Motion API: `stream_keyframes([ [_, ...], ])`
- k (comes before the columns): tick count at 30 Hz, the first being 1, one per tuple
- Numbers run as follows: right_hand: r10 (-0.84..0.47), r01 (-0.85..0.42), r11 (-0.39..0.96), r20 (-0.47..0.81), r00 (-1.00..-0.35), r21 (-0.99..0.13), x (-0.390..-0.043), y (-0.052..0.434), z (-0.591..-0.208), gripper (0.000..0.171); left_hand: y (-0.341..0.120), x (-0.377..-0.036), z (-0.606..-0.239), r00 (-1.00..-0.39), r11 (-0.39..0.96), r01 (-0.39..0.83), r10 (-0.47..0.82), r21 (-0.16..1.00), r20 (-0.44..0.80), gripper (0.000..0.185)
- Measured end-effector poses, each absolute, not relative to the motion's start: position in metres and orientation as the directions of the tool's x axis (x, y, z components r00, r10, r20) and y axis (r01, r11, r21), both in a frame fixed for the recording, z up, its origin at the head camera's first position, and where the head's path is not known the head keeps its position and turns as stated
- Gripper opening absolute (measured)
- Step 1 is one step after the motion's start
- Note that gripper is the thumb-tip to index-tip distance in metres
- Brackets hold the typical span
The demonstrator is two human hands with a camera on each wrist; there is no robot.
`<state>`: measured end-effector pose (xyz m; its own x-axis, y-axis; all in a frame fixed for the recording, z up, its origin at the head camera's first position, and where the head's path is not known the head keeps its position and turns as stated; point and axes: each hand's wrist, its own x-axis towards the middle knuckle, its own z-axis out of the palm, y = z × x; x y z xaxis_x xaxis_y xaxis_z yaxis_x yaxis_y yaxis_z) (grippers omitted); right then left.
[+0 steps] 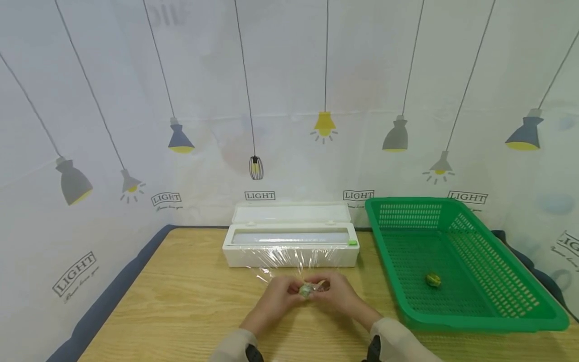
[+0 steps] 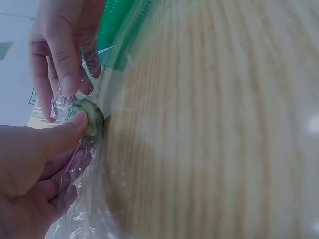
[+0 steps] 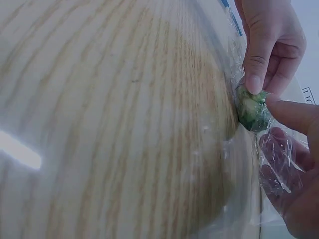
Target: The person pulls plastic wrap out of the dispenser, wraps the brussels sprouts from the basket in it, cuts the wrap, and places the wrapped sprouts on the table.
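Observation:
A small round green object (image 1: 305,290), leafy-looking and wrapped in clear film, is held low over the table in front of the white box. My left hand (image 1: 277,300) pinches it, thumb on top in the left wrist view. On its other side my right hand (image 1: 336,294) holds bunched cling film (image 3: 279,159), with the thumb close beside the green object (image 3: 252,110). From the hands, the film stretches back in shiny creases to the white cling film dispenser (image 1: 289,257), whose lid stands raised. The undersides of both hands are partly hidden.
At the right stands a green plastic basket (image 1: 457,318) with a small yellow-green ball (image 1: 432,279) inside. A white roll (image 1: 291,238) lies in the dispenser, and a bright green piece (image 1: 353,243) sits at its right end. Wood-grain tabletop (image 1: 181,301) extends to the left.

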<state>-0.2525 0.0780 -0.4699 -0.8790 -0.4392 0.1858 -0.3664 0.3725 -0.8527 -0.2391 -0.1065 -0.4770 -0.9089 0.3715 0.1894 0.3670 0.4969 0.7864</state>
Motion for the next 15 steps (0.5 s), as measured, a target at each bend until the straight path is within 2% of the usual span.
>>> stream_keyframes([
  [4, -0.484, -0.412, 0.370, 0.206, -0.851, -0.833, -0.255, 0.076, -0.472, 0.030, -0.110, -0.243, -0.476, -0.895, 0.503, 0.382, 0.410, 0.776, 0.174, 0.017],
  [9, -0.479, -0.439, 0.414, 0.220, -0.850, -0.797, -0.261, 0.073, -0.474, 0.028, -0.113, -0.246, -0.476, -0.876, 0.508, 0.424, 0.441, 0.750, 0.197, 0.017],
  [15, -0.467, -0.466, 0.443, 0.246, -0.849, -0.766, -0.263, 0.072, -0.474, 0.027, -0.110, -0.245, -0.479, -0.894, 0.551, 0.431, 0.368, 0.714, 0.255, 0.026],
])
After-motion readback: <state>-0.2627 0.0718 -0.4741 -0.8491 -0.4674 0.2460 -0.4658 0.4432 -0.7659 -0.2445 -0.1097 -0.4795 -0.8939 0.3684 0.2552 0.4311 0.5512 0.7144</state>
